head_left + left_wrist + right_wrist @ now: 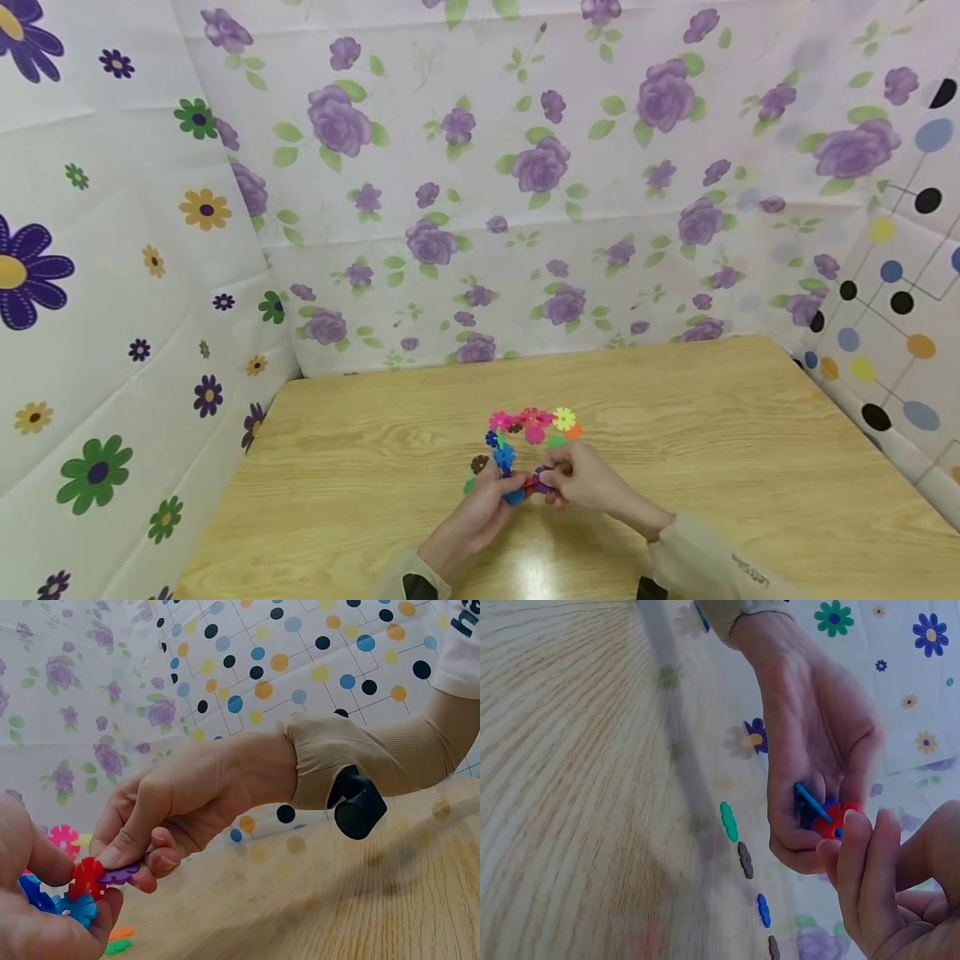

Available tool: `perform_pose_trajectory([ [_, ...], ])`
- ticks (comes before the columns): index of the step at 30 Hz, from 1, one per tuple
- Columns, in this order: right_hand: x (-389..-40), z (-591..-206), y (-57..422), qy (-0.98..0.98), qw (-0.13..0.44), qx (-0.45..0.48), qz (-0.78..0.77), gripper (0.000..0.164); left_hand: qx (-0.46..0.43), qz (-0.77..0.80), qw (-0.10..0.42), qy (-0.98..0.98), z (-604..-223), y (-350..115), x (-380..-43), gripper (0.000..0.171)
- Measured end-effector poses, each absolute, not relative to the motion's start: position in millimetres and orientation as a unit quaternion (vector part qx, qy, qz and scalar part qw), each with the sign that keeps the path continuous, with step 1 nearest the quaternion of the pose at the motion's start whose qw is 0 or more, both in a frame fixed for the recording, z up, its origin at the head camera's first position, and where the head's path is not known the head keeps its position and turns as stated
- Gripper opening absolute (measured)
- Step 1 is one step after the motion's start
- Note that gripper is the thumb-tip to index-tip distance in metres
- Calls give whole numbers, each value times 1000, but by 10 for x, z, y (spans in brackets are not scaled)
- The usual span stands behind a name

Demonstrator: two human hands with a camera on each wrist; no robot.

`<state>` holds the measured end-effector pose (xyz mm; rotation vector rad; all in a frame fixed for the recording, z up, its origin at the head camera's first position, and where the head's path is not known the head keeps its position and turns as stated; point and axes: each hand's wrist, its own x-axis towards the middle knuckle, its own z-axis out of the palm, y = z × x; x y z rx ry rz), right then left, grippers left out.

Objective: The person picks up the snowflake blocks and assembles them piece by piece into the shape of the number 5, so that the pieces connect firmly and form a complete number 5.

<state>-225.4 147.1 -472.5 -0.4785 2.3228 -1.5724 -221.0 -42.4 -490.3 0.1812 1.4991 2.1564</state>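
My left hand (pixel 478 507) holds a small cluster of notched plastic snowflake discs. In the left wrist view the cluster shows a red disc (pixel 88 878), a light blue disc (pixel 77 908) and a dark blue disc (pixel 35 894). Thumb and fingers of my right hand (pixel 591 479) pinch a purple snowflake disc (pixel 120 874), whose edge meets the red one. The two hands are close together above the near middle of the table. From the right wrist view, the red disc (pixel 829 819) sits at the left hand's fingers, while the right fingers hide the purple disc.
Loose snowflake discs lie on the wooden table (pixel 360 467) beyond the hands: pink (pixel 498 421), yellow (pixel 564 418), orange (pixel 573 431), brown (pixel 480 464) and green (pixel 469 485) among them. A flowered cloth (pixel 465 167) hangs behind the table, with patterned cloths at both sides.
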Motion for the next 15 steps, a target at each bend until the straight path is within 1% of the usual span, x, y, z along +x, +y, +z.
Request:
perform_pose_trajectory([
  [5, -2255, -4737, 1528, 790, 171, -171, -563, 12, 75, 800, 256, 537, -4920, -437, -2225, 29],
  [8, -2256, -4739, 1528, 783, 182, -178, -567, 13, 74, 801, 255, 536, -4938, -469, -2236, 27],
  [9, -2256, -4743, 1524, 783, 184, -181, -565, 13, 75, 801, 254, 537, -4947, -480, -2239, 24],
  [11, -2258, -4751, 1513, 782, 192, -184, -563, 14, 74, 801, 252, 538, -4969, -501, -2242, 25],
  [15, -2268, -4764, 1492, 788, 196, -193, -551, 19, 70, 807, 250, 531, -5013, -533, -2257, 24],
])
